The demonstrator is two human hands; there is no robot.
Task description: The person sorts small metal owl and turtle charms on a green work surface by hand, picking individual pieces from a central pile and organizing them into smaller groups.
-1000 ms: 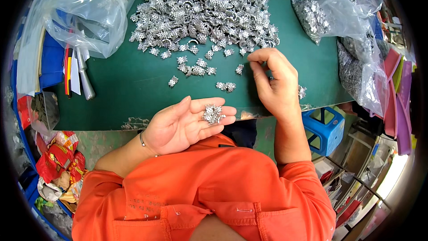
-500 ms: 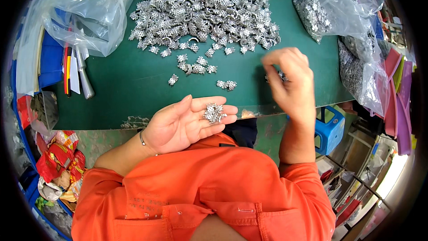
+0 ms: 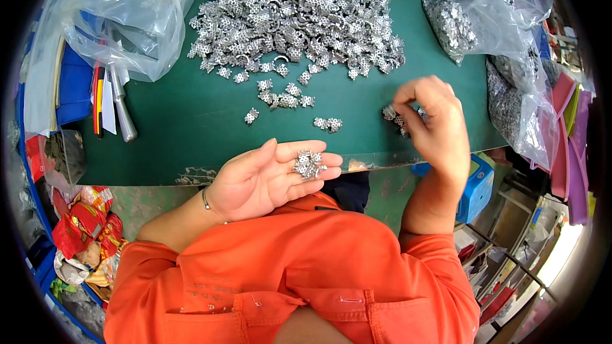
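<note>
My left hand is palm up with its fingers stretched out, and several small silver metal links rest on the fingers. The links are perforated and look like watch-band pieces. At the right, my right hand is bent down with thumb and forefinger curled over a small group of links on the table. Whether a link sits between those fingertips is hidden. A pair of links lies beyond my left fingertips, and a loose cluster lies farther off.
A large heap of metal links covers the far part of the green table. Clear plastic bags stand at the left beside pens. Filled bags lie at the right; a blue stool is below.
My right hand has shifted slightly right and nearer to me, uncovering more of the small group of links beneath it. The left hand keeps its place with the links on it.
</note>
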